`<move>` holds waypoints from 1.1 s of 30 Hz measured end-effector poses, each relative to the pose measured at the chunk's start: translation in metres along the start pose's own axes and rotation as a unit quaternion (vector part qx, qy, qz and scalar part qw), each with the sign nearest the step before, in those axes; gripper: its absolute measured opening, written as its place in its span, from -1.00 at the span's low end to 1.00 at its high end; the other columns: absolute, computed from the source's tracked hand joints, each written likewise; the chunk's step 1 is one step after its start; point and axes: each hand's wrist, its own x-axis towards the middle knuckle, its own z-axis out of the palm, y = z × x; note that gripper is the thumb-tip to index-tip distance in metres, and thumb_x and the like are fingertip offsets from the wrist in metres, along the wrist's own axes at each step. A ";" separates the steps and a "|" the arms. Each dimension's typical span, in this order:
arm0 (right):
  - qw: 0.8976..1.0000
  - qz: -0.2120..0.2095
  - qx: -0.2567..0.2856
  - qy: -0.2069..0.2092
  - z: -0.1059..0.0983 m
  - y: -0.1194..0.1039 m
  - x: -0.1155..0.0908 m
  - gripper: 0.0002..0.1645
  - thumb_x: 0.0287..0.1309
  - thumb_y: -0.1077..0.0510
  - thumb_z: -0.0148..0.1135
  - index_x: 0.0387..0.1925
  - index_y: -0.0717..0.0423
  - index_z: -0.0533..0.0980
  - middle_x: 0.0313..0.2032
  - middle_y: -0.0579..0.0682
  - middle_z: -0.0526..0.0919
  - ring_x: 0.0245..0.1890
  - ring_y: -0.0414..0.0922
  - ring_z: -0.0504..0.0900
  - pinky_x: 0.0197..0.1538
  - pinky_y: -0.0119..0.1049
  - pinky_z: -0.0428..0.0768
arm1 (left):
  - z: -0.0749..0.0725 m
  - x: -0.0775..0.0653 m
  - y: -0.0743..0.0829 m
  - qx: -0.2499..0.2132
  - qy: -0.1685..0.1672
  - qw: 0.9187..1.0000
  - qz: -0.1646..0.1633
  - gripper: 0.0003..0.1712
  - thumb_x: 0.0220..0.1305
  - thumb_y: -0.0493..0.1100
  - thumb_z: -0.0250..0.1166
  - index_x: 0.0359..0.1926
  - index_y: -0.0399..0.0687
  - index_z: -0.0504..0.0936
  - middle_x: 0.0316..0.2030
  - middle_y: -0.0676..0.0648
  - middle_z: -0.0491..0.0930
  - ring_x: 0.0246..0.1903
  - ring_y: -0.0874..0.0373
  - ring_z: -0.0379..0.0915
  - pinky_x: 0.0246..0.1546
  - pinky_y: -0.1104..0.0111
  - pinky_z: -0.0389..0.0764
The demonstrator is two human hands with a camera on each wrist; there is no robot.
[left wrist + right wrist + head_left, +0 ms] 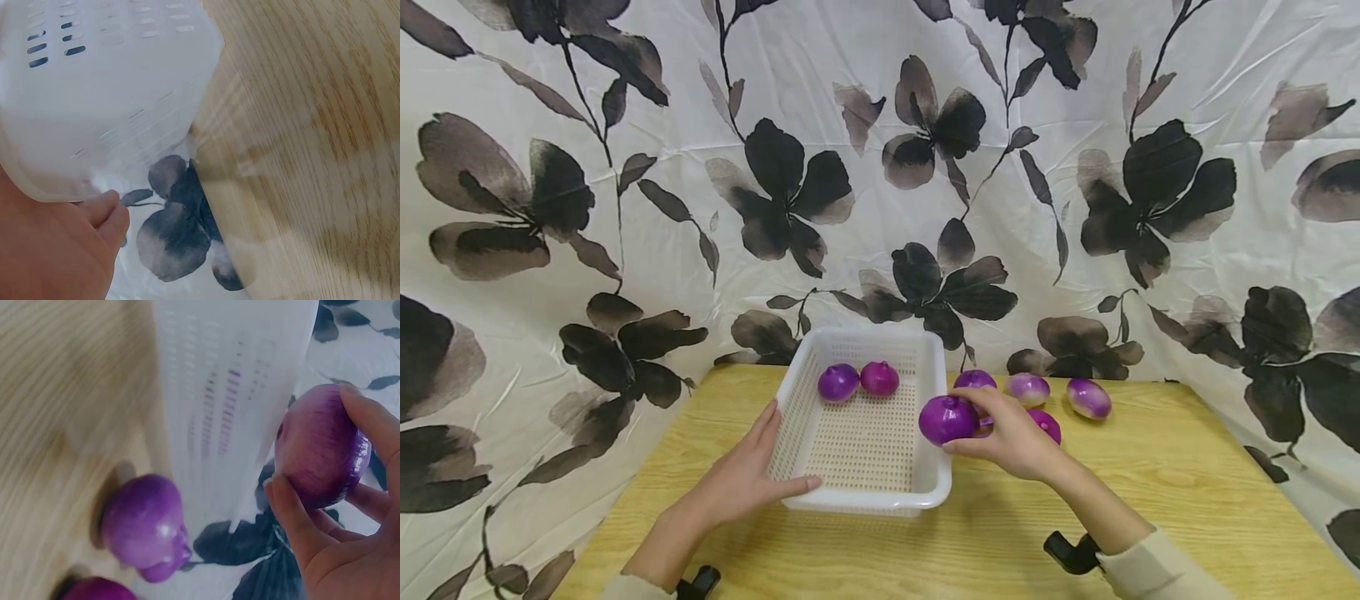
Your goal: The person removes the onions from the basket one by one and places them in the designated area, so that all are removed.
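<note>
My right hand (1003, 433) grips a purple onion (948, 419) between thumb and fingers, over the basket's right rim. In the right wrist view the same onion (322, 447) shows its glossy skin, with fingertips around its sides. My left hand (741, 475) holds the near left corner of the white perforated plastic basket (891, 500). Its thumb lies over the rim and its fingers lie along the outer left side. Inside the basket, at the back, a purple onion (838, 382) and a magenta onion (879, 378) sit side by side.
Right of the basket, several onions lie on the wood-grain table (1135, 500), among them a purple-and-white onion (1088, 398), a paler onion (1027, 389) and a magenta onion (1045, 425). A flower-print cloth (880, 208) hangs behind the table.
</note>
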 end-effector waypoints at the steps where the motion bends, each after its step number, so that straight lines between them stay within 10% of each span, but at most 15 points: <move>1: 1.000 0.000 -0.002 0.001 -0.001 0.002 -0.001 -0.13 0.02 -0.03 0.62 0.33 0.14 0.47 0.22 0.15 0.56 0.10 0.09 0.62 0.06 -0.09 0.72 | 0.000 0.000 0.000 -0.001 -0.002 1.000 -0.001 0.54 0.03 0.63 0.29 0.62 -0.31 -0.18 0.63 -0.25 -0.33 0.50 -0.41 -0.02 0.36 -0.30 0.25; 33: 0.993 0.075 -0.061 0.067 -0.080 0.080 -0.045 -0.11 0.11 -0.03 0.57 0.35 0.28 0.41 0.13 0.36 0.58 -0.02 0.25 0.69 -0.10 0.01 0.76 | 0.001 0.003 -0.001 0.000 -0.006 1.000 0.001 0.54 0.04 0.63 0.29 0.61 -0.34 -0.16 0.63 -0.26 -0.32 0.51 -0.38 -0.05 0.38 -0.28 0.24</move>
